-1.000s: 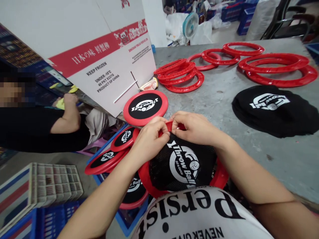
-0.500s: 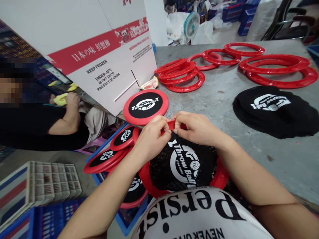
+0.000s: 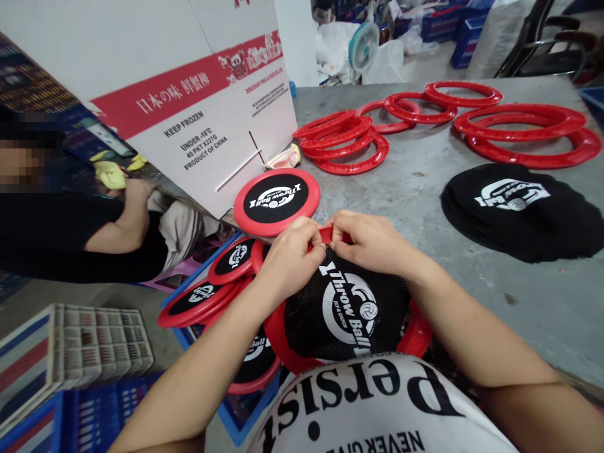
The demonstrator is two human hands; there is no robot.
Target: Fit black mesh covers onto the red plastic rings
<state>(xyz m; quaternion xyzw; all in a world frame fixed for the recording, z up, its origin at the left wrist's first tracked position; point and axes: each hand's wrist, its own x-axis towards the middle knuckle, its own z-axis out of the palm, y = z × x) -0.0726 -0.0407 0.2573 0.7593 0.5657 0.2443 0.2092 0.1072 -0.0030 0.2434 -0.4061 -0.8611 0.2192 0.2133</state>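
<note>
Against my body rests a red ring (image 3: 277, 336) with black mesh fabric (image 3: 302, 333) across it, printed "Throw Ball" in white. At its far rim my left hand (image 3: 295, 255) pinches the fabric edge against the ring. Close beside it, my right hand (image 3: 365, 242) pinches the same edge, thumb and fingers pressed together. The fingers partly hide the rim there. Just beyond my hands lies a finished-looking red and black disc (image 3: 278, 200). To the right is a pile of black fabric circles (image 3: 523, 226) with the same print.
Several bare red rings (image 3: 353, 168) lie across the grey table (image 3: 410, 207). A large white carton (image 3: 189, 82) stands at left. Below left, more discs (image 3: 236, 261) lie in a blue crate (image 3: 236, 428). Another person (image 3: 75, 233) sits beyond, holding something yellow.
My hands stay at the same stretch of rim, with only slight finger movement. The other person's hands have shifted a little with the yellow thing.
</note>
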